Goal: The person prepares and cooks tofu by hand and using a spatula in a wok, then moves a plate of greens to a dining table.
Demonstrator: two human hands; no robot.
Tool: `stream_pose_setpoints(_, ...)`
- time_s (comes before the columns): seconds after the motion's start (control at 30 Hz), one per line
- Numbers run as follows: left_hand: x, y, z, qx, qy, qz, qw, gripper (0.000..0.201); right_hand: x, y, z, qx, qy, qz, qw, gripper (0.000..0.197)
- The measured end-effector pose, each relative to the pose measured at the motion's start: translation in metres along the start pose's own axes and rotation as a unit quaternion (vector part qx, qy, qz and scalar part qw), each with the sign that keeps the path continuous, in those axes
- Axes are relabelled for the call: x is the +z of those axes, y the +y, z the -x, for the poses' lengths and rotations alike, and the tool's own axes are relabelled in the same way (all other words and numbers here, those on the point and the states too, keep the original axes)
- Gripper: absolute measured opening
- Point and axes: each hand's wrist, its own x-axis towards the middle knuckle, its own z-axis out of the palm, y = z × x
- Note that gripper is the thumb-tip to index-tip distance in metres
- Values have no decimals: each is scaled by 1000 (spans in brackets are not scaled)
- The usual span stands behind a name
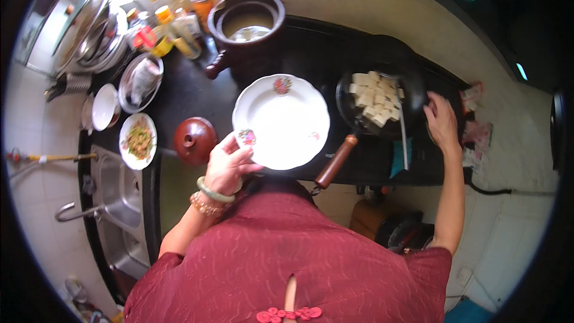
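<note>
My left hand (226, 166) grips the lower left rim of a white plate (287, 125) with flower prints and a wavy edge; nothing lies on it. To the right, a dark wok (350, 110) holds several cubes of white tofu (373, 97). Its wooden handle (336, 161) points toward me, and a metal spatula (403, 134) leans across the tofu and over the rim. My right hand (442, 121) is beside the wok's right side, its fingers loosely apart with nothing seen in them. Whether it touches the dark surface there I cannot tell.
Behind the plate stands a dark clay pot (246, 18) with liquid inside. A reddish-brown lid (195, 141), a plate of chopped food (138, 141), a white bowl (106, 106) and a metal bowl (142, 84) sit at left, near the sink (122, 185). Bottles (179, 30) crowd the back left.
</note>
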Motion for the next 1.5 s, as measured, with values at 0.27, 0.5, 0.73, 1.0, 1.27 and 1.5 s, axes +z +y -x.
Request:
stream_pose_setpoints(0.27, -59, 2, 14, 27, 34, 63, 997, 42, 36, -10, 118, 210, -112, -77, 968, 53)
stream_pose_setpoints(0.5, -136, 10, 22, 35, 121, 34, 991, 35, 91, 10, 146, 274, -54, -141, 950, 49)
stream_pose_setpoints(0.73, -232, 15, -37, 87, 175, 14, 981, 40, 83, -38, 112, 268, -68, 11, 961, 47)
stream_pose_setpoints(1.0, -286, 23, -98, 44, 141, 24, 989, 34, 66, -60, 90, 186, 91, -9, 978, 30)
stream_pose_setpoints(1.27, -308, 10, -123, 26, 132, 64, 989, 40, 65, -76, 127, 262, 162, -149, 940, 28)
stream_pose_setpoints(1.5, -317, 1, -139, 0, 154, 60, 986, 46, 122, -95, 123, 270, 201, -166, 927, 30)
